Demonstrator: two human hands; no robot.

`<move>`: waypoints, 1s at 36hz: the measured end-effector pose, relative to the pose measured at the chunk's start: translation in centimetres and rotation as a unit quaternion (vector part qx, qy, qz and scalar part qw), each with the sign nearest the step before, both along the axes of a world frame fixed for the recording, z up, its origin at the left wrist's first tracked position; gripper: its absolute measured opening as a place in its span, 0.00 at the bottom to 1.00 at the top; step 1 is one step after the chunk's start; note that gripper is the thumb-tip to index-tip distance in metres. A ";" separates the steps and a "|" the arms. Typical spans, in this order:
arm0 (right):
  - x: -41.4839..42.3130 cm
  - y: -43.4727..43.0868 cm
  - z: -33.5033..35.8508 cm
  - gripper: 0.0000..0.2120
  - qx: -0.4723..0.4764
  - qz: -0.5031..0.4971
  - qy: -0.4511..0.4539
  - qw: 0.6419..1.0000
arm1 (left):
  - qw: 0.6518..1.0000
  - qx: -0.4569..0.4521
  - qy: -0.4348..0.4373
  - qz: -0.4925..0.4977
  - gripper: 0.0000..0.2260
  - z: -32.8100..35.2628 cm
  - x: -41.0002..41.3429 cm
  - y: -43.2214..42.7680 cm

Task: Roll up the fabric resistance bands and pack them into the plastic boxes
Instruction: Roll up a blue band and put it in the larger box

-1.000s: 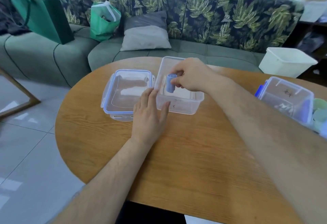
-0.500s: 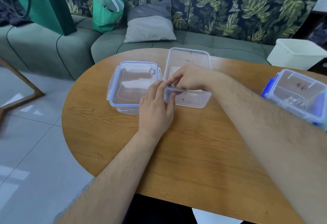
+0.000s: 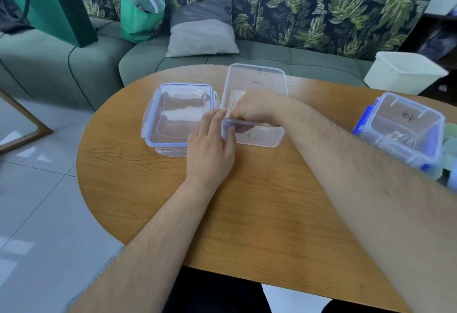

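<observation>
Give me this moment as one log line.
left hand: flat, touching open box | right hand: fingers curled down inside box, grip hidden | lid: off, left of box

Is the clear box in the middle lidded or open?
Open: the clear rectangular plastic box is uncovered on top; the right hand reaches inside it.

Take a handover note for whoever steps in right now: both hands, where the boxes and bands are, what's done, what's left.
Left hand: open, fingertips against the near left corner of the open box.
Right hand: curled down inside that box; whether it holds a band is hidden.
Lid: on the table, just left of the open box.
Second box: at the table's right edge, looks lidded, contents unclear.
Done: no packed band can be confirmed.
Left: probably seat a band and fit the lid; the pale green things beside the second box may be more bands.
</observation>
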State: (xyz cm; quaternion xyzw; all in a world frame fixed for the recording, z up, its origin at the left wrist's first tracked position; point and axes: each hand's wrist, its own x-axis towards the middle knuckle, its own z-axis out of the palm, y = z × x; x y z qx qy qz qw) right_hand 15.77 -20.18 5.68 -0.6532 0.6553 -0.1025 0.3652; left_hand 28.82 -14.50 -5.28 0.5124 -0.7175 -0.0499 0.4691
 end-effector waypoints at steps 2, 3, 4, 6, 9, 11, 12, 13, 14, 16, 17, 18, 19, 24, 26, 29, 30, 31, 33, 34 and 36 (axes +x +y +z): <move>0.0 0.1 -0.1 0.04 0.000 -0.014 0.005 1.000 | 1.000 0.004 0.002 -0.002 0.20 0.1 0.0 0.0; 0.0 0.2 0.0 0.05 0.001 -0.026 0.004 1.000 | 1.000 0.007 0.004 -0.003 0.20 0.2 0.1 0.1; 0.1 0.3 0.0 0.06 0.005 -0.039 -0.003 0.999 | 1.000 0.010 0.006 -0.004 0.21 0.2 0.1 0.1; 0.1 0.3 -0.1 0.08 0.012 -0.056 -0.026 0.998 | 1.000 0.015 0.010 -0.005 0.21 0.3 0.1 0.1; 0.2 0.2 -0.3 0.11 0.013 -0.069 -0.038 0.997 | 1.000 0.021 0.022 -0.008 0.21 0.4 0.1 0.2; 0.3 0.0 -0.5 0.11 0.014 -0.078 -0.051 0.995 | 0.999 0.021 0.023 -0.009 0.21 0.4 0.1 0.2; 0.3 -0.1 -0.6 0.11 0.014 -0.081 -0.053 0.995 | 0.999 0.022 0.023 -0.010 0.21 0.4 0.1 0.2; 0.2 -0.1 -0.6 0.11 0.009 -0.080 -0.044 0.996 | 0.999 0.024 0.022 -0.011 0.21 0.5 0.1 0.3; 0.3 -0.1 -0.7 0.11 0.003 -0.078 -0.036 0.996 | 0.999 0.026 0.022 -0.012 0.21 0.5 0.1 0.3; 0.1 0.0 -0.7 0.11 -0.013 -0.070 -0.015 0.997 | 0.999 0.028 0.019 -0.013 0.22 0.5 0.2 0.3; 0.0 0.1 -0.7 0.12 -0.023 -0.063 -0.003 0.998 | 0.999 0.027 0.017 -0.012 0.21 0.5 0.2 0.2; -0.2 0.2 -0.6 0.13 -0.034 -0.050 0.014 0.998 | 0.999 0.025 0.015 -0.012 0.21 0.5 0.2 0.2; -0.3 0.4 -0.5 0.15 -0.047 -0.032 0.041 0.998 | 1.000 0.024 0.013 -0.013 0.21 0.5 0.2 0.2; -1.1 1.9 -0.4 0.14 -0.155 -0.065 0.056 0.984 | 1.000 0.001 -0.007 0.021 0.18 0.5 0.0 0.6; -1.7 3.2 -0.3 0.10 -0.206 -0.094 0.033 0.973 | 0.999 -0.033 -0.018 0.038 0.15 0.8 -0.2 1.1; -2.5 6.2 -0.3 0.13 -0.277 -0.112 -0.010 0.954 | 0.997 -0.075 -0.024 -0.001 0.12 1.5 -1.1 2.4; -2.9 7.4 -0.5 0.14 -0.288 -0.119 -0.025 0.950 | 0.997 -0.072 -0.016 -0.027 0.11 1.8 -1.6 2.8; -3.4 8.8 -0.8 0.14 -0.296 -0.128 -0.037 0.946 | 0.997 -0.062 -0.002 -0.053 0.11 2.1 -2.3 3.3; -4.7 11.6 -1.7 0.14 -0.309 -0.157 -0.050 0.937 | 0.994 -0.041 0.025 -0.096 0.10 2.6 -4.0 4.4; -5.5 13.0 -2.3 0.14 -0.316 -0.174 -0.052 0.931 | 0.991 -0.035 0.032 -0.122 0.09 2.7 -5.2 5.1; -7.3 15.8 -3.3 0.13 -0.328 -0.208 -0.060 0.920 | 0.982 -0.026 0.030 -0.183 0.09 2.5 -7.8 6.5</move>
